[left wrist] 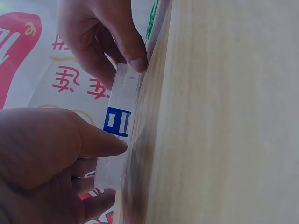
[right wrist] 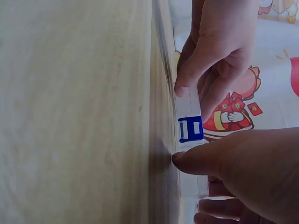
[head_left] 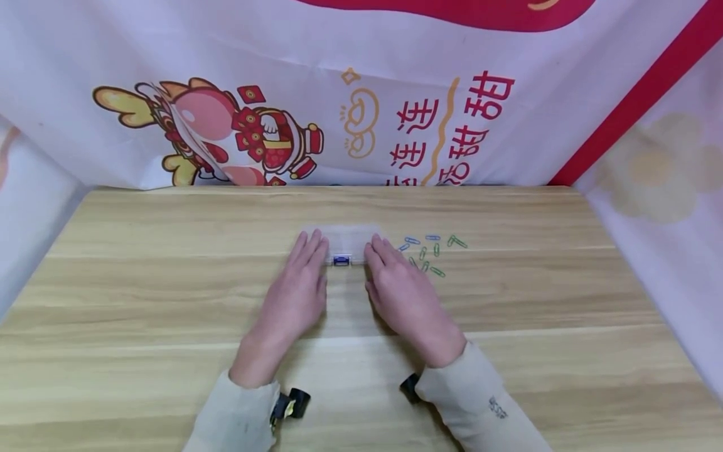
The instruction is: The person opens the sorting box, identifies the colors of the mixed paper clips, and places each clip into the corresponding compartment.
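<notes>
Two sleeves: pale, nearest, coming in at 7 and 5 o'clock over a wood-grain table.
Left hand: at 7 o'clock from a clear box, pinching its left end between thumb and fingers.
Right hand: at 5 o'clock from it, pinching the right end likewise.
Clear box: on the table at 12 o'clock, between the hands; blue latch on the near side.
Paper clips: green and blue, scattered at 3 o'clock from the box.
Cloth: farthest, whitish; cartoon figure at 11 o'clock, red lettering at 1.
</notes>
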### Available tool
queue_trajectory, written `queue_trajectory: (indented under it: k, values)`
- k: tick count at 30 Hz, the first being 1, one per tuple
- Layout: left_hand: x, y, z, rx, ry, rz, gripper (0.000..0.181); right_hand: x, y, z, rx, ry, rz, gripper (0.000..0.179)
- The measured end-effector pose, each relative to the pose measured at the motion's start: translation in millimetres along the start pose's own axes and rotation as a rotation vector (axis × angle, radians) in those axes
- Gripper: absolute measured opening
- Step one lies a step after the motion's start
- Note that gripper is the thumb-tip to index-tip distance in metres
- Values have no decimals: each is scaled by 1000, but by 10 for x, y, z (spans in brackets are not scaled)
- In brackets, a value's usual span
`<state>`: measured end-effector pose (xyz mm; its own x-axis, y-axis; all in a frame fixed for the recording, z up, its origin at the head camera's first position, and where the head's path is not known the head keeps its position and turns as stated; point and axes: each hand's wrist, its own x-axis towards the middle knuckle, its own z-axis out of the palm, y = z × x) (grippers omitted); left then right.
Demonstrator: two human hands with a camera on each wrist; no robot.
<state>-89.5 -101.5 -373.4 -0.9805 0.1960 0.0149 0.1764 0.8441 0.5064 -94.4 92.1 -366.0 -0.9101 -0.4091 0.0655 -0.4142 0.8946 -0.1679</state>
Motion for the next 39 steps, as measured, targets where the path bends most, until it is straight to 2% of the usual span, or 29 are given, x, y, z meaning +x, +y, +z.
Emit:
queue_trajectory:
  k: [9,13,17,21,28,39]
  values:
    - [17,5,-7,15,10,-10,63,31,-7,10,68,-7,38,56]
    - [47,24,-13,6,80,-12,56,49,-6,13,90,6,37,51]
    - [68,67,-15,-5,161,-50,48,71,9,43,94,39,36,38]
    - [73,92,-12,-4,191,-87,46,97,28,82,100,115,48,24]
    - [79,86,-41,-15,183,-96,48,124,39,134,161,234,79,19]
    - [95,67,-90,-25,160,-62,51,129,86,139,223,303,98,24]
